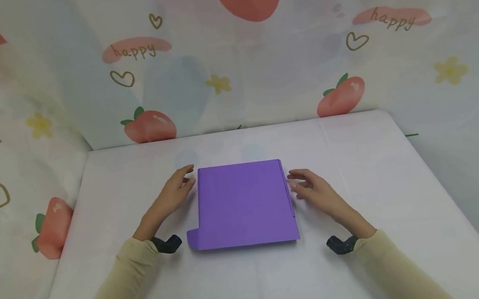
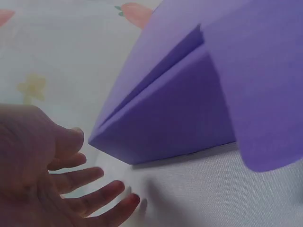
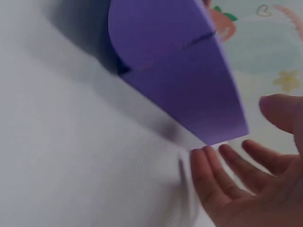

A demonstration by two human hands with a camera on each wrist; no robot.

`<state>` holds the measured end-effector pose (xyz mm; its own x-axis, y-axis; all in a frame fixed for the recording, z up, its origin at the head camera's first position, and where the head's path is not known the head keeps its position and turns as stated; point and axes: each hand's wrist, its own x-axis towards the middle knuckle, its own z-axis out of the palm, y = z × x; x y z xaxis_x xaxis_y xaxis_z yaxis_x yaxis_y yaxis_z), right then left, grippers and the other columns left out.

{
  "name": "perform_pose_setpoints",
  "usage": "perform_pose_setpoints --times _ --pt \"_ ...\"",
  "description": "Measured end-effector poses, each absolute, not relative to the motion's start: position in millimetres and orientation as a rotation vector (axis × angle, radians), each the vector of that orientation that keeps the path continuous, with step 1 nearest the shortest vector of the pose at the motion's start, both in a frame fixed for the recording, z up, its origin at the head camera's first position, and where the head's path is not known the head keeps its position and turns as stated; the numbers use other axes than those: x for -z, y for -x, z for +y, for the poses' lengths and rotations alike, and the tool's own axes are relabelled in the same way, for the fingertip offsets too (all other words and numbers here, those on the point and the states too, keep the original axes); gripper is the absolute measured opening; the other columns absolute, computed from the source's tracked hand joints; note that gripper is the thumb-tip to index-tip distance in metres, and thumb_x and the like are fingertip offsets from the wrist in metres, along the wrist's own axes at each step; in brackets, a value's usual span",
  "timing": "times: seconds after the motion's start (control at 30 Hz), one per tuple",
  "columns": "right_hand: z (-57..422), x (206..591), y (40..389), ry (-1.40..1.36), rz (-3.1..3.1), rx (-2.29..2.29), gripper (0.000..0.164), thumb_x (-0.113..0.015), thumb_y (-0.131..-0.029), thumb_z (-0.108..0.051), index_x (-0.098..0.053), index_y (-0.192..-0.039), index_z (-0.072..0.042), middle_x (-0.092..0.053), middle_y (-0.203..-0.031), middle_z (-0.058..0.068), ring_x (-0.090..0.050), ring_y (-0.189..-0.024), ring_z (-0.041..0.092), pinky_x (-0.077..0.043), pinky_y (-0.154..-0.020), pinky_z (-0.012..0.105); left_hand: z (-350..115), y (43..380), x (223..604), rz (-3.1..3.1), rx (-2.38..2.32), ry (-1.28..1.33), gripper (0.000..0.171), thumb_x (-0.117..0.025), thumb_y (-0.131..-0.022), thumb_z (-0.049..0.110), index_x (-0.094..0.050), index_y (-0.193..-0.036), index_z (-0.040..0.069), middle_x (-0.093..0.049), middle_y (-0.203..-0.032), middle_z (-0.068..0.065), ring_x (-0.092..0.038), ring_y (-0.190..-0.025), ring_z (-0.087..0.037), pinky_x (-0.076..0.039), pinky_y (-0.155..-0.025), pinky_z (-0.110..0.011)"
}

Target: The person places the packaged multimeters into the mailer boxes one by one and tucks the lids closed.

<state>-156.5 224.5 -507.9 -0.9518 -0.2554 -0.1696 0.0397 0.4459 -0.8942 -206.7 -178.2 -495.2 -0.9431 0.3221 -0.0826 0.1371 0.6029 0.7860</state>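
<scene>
A purple cardboard box (image 1: 243, 200) lies on the white table, its flat lid facing up. At its near left corner a rounded flap (image 1: 194, 239) sticks out to the side; the left wrist view shows this flap (image 2: 258, 90) hanging over the box's side wall (image 2: 175, 116). My left hand (image 1: 174, 190) is beside the far left corner, fingers loosely extended and holding nothing. On the other side, my right hand (image 1: 315, 190) is close to the right edge with relaxed fingers. In the right wrist view, its fingertips (image 3: 201, 158) are right at the box's lower corner.
The white table (image 1: 260, 291) runs back to a fabric backdrop (image 1: 265, 73) printed with fruit, hearts and flowers. Similar fabric hangs at the left and right. A dark strap piece (image 1: 168, 244) sits at the left wrist, another strap piece (image 1: 342, 244) at the right.
</scene>
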Motion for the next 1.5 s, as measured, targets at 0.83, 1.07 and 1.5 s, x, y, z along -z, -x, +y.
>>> perform_pose_setpoints --times 0.83,1.07,1.5 --pt "221 522 215 0.290 2.254 1.594 0.053 -0.057 -0.103 -0.004 -0.043 -0.154 -0.008 -0.041 -0.161 0.020 -0.068 -0.094 0.010 -0.058 -0.086 0.030 -184 236 518 2.285 -1.477 -0.264 0.038 -0.061 -0.104 0.008 -0.052 -0.140 -0.001 -0.054 -0.145 -0.024 -0.061 -0.130 -0.036 -0.059 -0.089 -0.036" --pt "210 519 218 0.188 2.321 1.647 0.052 -0.051 -0.091 0.011 -0.051 -0.141 -0.004 -0.050 -0.149 0.022 -0.059 -0.080 0.014 -0.052 -0.074 0.026 -179 236 517 2.302 -1.527 -0.227 0.028 -0.061 -0.101 0.003 -0.057 -0.129 0.001 -0.063 -0.120 -0.015 -0.061 -0.096 -0.017 -0.052 -0.075 -0.025" --pt "212 518 220 0.198 2.338 1.597 0.051 -0.053 -0.091 0.010 -0.052 -0.140 -0.004 -0.051 -0.149 0.024 -0.061 -0.087 0.016 -0.051 -0.079 0.026 -180 240 516 2.283 -1.506 -0.244 0.025 -0.062 -0.100 -0.001 -0.056 -0.125 -0.001 -0.060 -0.130 -0.019 -0.060 -0.097 -0.013 -0.052 -0.074 -0.022"
